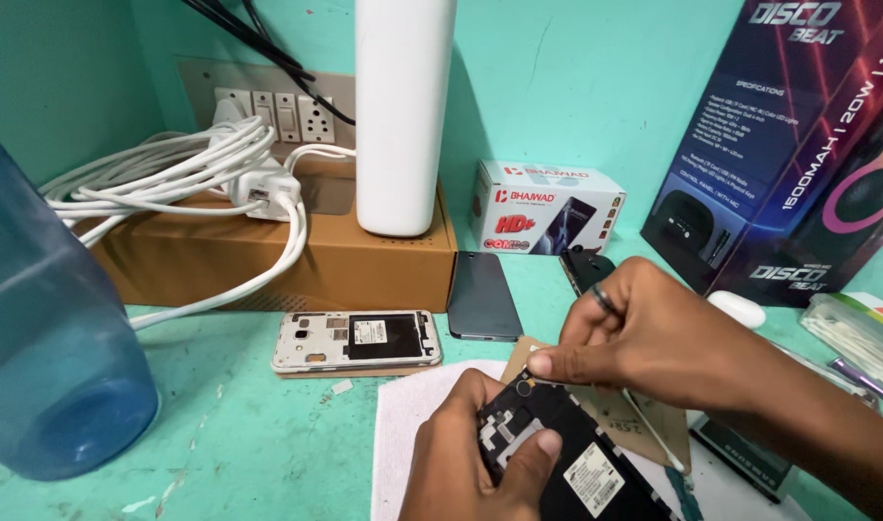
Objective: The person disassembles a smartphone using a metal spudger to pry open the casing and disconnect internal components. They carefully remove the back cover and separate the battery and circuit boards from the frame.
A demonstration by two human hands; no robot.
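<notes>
Black opened phone [567, 463] clenched in left hand [465, 453] grip; right hand [653, 338] pinches thin swab [649, 425] at its top edge.

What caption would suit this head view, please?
Left hand steadies an opened black phone while right hand works its top edge.

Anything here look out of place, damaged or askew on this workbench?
Two phones are opened up: a white phone lies with its back cover off and battery exposed, and the left hand grips a black phone, also coverless, which the right hand touches. The green tabletop is chipped and scuffed. Nothing is spilled.
</notes>
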